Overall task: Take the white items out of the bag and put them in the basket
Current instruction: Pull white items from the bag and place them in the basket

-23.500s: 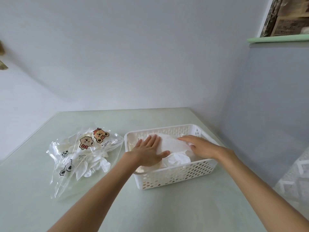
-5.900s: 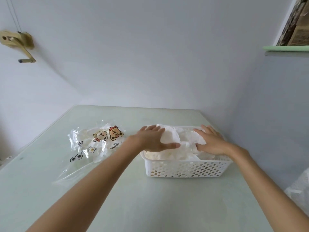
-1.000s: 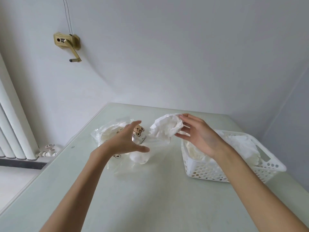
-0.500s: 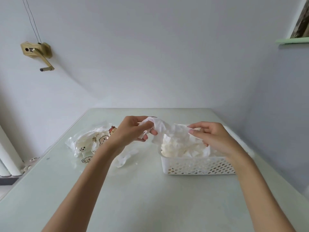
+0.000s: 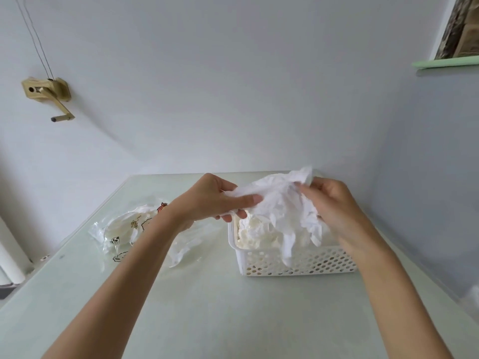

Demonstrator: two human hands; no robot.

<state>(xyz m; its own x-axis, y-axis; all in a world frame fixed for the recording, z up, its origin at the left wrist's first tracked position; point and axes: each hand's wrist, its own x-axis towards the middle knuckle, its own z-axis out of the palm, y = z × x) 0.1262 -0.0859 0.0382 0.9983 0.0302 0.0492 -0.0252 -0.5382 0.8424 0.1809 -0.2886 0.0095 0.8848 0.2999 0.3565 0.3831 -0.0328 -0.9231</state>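
Left hand (image 5: 212, 200), right hand (image 5: 334, 203) gripping white glove (image 5: 282, 206)

Basket (image 5: 298, 263) sits on table (image 5: 233, 307), right of centre, near the back edge. Bag (image 5: 124, 229) lies on table left of basket, apart from it. Both hands hold a glove (image 5: 282, 203) above basket: left hand (image 5: 215, 200) at its left end, right hand (image 5: 334, 203) at its right. More items in basket.
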